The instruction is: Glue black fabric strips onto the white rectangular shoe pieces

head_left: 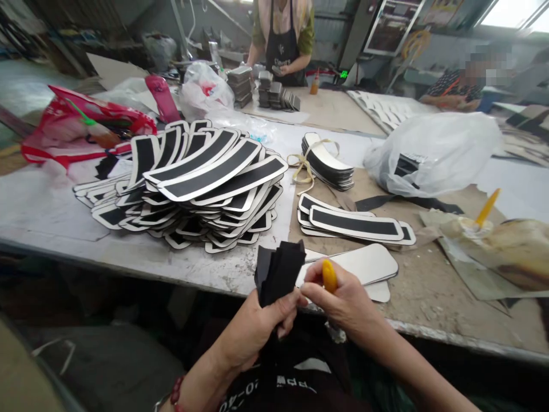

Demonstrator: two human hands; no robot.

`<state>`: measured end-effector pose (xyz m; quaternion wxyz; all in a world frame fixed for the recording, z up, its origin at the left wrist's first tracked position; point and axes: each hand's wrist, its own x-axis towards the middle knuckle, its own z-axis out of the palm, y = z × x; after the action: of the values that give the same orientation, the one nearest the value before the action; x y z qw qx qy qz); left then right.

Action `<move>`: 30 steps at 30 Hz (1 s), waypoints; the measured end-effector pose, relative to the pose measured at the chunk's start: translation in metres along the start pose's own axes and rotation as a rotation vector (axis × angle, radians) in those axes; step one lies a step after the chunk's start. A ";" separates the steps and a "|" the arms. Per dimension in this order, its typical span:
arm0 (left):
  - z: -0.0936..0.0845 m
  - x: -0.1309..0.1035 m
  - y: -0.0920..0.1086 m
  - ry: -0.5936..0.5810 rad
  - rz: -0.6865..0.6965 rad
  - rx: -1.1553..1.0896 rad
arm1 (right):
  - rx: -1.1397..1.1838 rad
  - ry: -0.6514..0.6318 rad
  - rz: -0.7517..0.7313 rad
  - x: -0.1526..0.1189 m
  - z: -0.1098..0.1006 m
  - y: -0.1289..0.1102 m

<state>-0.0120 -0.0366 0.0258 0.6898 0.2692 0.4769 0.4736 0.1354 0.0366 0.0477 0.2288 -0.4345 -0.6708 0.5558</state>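
Several black strips (283, 269) stand bunched in my left hand (259, 323), whose fingers wrap round their lower part. My right hand (343, 294) is closed on a yellow-handled tool (329, 276), its thumb and fingertips close beside the left fingertips. Behind my right hand, plain white curved pieces (371, 263) lie at the table edge. Farther back are white pieces with black centres (355, 223). A large heap of similar black-and-white pieces (210, 171) spreads over the table to the left.
A tied bundle (328, 163) sits behind the pieces. A clear plastic bag (437, 151) and a glue-stained container with a yellow handle (488, 207) are at the right. A red bag (64, 131) lies far left. One person (283, 46) stands across the table; another sits at the right.
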 end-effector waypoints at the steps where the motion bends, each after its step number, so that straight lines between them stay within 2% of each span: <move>1: 0.002 -0.002 -0.002 -0.022 -0.017 -0.002 | 0.103 -0.009 0.045 0.003 0.008 0.001; 3: 0.006 -0.003 -0.006 -0.028 -0.037 0.001 | 0.229 -0.002 0.105 0.004 0.019 0.003; 7: 0.011 -0.001 -0.011 0.001 -0.010 0.034 | 0.207 0.023 0.133 -0.006 0.020 0.008; 14: 0.018 0.006 -0.022 0.091 0.047 0.013 | 0.080 0.381 0.132 -0.013 0.006 0.023; 16: 0.021 0.007 -0.028 0.095 0.023 0.017 | 0.199 0.441 0.152 -0.013 0.007 0.025; 19: 0.024 0.007 -0.037 0.077 -0.024 0.015 | 0.442 0.454 0.186 -0.012 0.006 0.024; 22: 0.020 0.001 -0.042 0.042 -0.085 0.058 | 0.512 0.501 0.101 -0.012 -0.009 0.020; 24: 0.012 -0.004 -0.044 0.051 -0.120 0.100 | 0.438 0.563 0.022 -0.015 -0.031 0.017; 25: 0.007 -0.006 -0.045 0.093 -0.122 0.101 | 0.350 0.582 0.010 -0.017 -0.044 0.016; 27: -0.002 -0.006 -0.047 0.241 -0.099 0.064 | 0.061 0.529 0.055 -0.021 -0.070 0.015; 28: -0.005 -0.005 -0.047 0.325 -0.083 0.037 | -0.108 0.434 0.078 -0.021 -0.080 0.015; 30: -0.009 0.002 -0.048 0.441 -0.073 -0.002 | -0.405 0.157 0.084 -0.016 -0.091 0.017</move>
<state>-0.0008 -0.0545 -0.0177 0.5859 0.1410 0.6250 0.4962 0.2216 0.0734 0.0594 0.1653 -0.5411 -0.7301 0.3832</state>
